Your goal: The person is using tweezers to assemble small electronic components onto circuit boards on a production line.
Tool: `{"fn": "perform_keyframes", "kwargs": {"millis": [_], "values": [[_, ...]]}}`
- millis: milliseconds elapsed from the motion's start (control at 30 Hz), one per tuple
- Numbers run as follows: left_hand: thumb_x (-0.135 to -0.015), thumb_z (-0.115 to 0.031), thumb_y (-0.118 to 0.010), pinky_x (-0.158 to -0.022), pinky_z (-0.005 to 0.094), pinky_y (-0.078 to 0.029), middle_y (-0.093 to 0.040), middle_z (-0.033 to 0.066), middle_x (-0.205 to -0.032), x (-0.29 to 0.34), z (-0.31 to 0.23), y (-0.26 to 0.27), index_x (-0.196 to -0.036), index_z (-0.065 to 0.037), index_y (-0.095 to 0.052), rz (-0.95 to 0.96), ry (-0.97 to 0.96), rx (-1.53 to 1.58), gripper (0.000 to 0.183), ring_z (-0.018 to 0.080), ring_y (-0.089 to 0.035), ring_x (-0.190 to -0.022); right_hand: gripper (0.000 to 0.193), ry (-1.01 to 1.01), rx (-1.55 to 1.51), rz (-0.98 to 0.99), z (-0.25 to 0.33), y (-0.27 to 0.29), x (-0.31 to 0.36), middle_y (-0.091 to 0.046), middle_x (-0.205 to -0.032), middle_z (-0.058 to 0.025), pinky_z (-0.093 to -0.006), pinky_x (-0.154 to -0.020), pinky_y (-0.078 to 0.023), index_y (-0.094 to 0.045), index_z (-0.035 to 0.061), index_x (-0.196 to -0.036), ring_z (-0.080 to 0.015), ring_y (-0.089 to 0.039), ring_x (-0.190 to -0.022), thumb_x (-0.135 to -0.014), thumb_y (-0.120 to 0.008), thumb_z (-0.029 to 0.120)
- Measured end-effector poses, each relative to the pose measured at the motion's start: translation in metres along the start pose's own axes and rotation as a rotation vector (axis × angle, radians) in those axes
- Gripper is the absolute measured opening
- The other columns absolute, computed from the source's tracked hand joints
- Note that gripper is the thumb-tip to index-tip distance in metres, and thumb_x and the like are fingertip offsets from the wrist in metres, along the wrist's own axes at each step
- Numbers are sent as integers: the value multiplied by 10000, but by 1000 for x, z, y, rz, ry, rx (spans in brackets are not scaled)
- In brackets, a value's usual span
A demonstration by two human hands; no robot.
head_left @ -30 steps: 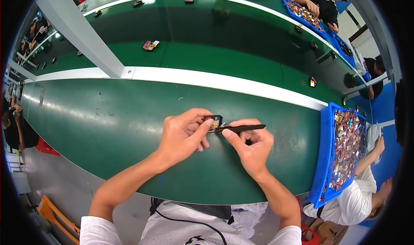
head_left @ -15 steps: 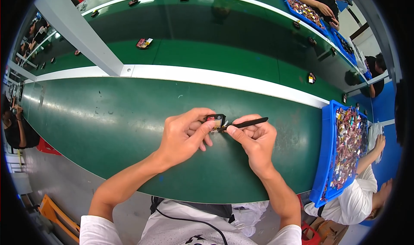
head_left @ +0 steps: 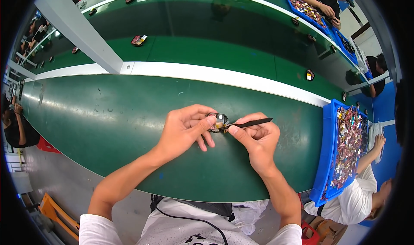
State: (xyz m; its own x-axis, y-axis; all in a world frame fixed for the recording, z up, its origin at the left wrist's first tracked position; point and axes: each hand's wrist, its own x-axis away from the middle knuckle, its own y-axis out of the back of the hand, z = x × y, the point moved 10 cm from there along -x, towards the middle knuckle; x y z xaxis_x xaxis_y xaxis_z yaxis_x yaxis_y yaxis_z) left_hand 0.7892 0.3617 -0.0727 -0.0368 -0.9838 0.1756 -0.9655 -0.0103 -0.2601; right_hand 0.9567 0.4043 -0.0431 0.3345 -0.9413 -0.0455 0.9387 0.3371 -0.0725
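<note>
Over the green tabletop [head_left: 129,128], my left hand [head_left: 183,130] pinches a small black electronic housing [head_left: 221,116] between thumb and fingers. Pale and yellowish parts show inside the housing, and its lower edge is partly covered by my fingertips. My right hand [head_left: 258,139] grips a slim black tool [head_left: 254,122], shaped like tweezers or a pry stick, with its blunt end pointing right. The tool's narrow tip meets the housing's lower right side, where small parts are too fine to make out.
A blue tray [head_left: 327,146] heaped with small coloured parts stands at the right. Beyond the white rail [head_left: 215,79], a green conveyor belt [head_left: 189,53] carries spaced black housings [head_left: 139,40]. A grey post [head_left: 82,29] rises at left. A co-worker's arm [head_left: 371,156] is beside the tray.
Both hands stay close together. The housing has tilted a little, showing more of its inside, and the tool has shifted slightly right. Housings on the belt have moved a little left.
</note>
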Motion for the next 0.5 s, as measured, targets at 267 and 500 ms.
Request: {"fn": "perform_keyframes", "kwargs": {"millis": [267,500], "values": [[-1022,-134,-628,-507,291,-588,-715,193,-999,1,-1,-2,-1201,97,-621,21,22,60,292,234,-740,-697,143,358,261,-75,24,-2,11,-751,-782,-42,-188,-424,-270,-727,25,-855,14,-407,-450,-790,-850,-6],[-1025,-110,-611,-534,290,-610,-717,203,-1054,2,-4,-3,-1237,97,-599,15,1,50,296,265,-760,-762,144,345,276,-78,26,-3,12,-771,-812,-52,-183,-423,-290,-728,29,-847,8,-421,-441,-785,-855,-2]]}}
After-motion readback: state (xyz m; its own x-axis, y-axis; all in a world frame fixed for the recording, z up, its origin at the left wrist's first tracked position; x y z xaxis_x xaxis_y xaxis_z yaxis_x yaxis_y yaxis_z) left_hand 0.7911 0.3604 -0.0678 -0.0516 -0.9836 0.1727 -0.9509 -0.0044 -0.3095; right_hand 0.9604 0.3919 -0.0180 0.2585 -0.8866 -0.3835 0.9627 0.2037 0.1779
